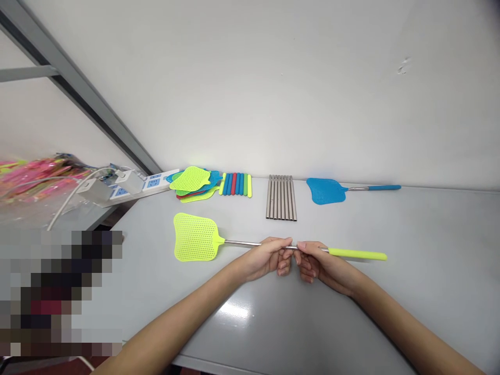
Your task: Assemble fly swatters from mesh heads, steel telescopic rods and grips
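A yellow-green fly swatter (196,237) lies crosswise in front of me, its perforated head to the left and its handle to the right. Both hands grip its thin metal rod near the middle, close together. My left hand (269,258) pinches the rod between thumb and curled fingers. Just right of it, my right hand (318,263) is closed round the rod beside the yellow-green handle. Beyond my hands, a row of metal rods (281,198) lies on the grey table (429,260).
A blue fly swatter (327,191) lies by the wall at the right. Stacked swatter heads (190,179) and a row of coloured handles (235,184) sit at the back left. Further left are a power strip (153,182) with plugs and bagged colourful items (39,179).
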A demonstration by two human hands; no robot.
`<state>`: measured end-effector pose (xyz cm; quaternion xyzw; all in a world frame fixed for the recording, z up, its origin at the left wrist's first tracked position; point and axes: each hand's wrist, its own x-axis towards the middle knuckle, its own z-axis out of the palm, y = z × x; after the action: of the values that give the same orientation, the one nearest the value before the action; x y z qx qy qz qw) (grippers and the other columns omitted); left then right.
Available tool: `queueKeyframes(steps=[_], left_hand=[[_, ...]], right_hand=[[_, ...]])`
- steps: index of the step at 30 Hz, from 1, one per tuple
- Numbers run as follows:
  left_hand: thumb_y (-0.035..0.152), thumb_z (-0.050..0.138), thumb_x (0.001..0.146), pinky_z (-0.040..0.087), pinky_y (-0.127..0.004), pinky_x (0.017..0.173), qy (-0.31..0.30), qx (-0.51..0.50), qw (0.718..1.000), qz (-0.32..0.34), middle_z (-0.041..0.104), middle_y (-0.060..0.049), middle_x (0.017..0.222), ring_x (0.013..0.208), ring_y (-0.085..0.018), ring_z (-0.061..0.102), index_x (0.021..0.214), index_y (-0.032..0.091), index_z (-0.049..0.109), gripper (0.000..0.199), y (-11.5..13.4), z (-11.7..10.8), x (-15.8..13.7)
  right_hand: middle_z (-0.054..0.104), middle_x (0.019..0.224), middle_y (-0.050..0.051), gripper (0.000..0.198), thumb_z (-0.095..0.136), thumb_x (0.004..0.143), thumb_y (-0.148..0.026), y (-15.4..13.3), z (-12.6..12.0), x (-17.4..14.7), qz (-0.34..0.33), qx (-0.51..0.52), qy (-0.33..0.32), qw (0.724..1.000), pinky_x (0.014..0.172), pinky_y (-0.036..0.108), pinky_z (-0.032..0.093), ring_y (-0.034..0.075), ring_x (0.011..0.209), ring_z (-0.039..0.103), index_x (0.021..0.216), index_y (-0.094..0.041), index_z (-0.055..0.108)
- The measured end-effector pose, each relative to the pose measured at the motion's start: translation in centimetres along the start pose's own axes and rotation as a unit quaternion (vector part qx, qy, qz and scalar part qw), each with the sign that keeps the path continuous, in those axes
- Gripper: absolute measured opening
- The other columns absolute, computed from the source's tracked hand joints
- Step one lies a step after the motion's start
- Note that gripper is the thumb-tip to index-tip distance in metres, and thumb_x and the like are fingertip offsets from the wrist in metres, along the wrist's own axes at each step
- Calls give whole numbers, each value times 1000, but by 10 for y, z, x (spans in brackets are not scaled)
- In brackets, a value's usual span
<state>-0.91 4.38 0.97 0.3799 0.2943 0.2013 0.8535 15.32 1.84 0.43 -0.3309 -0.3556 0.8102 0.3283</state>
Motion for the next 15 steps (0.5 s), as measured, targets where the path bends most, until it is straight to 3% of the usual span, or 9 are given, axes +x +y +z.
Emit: queueKeyframes(steps=[15], left_hand=[[43, 35, 82, 30, -26, 50, -19, -37, 999, -6, 41, 2, 44, 42, -11, 43, 47, 17, 30, 43, -1, -4, 0]], right_hand=[[35, 48, -5, 32, 45, 83, -35, 3, 1, 0, -9, -1, -6, 1000, 44, 22, 32, 7, 43, 32, 63, -12, 56]])
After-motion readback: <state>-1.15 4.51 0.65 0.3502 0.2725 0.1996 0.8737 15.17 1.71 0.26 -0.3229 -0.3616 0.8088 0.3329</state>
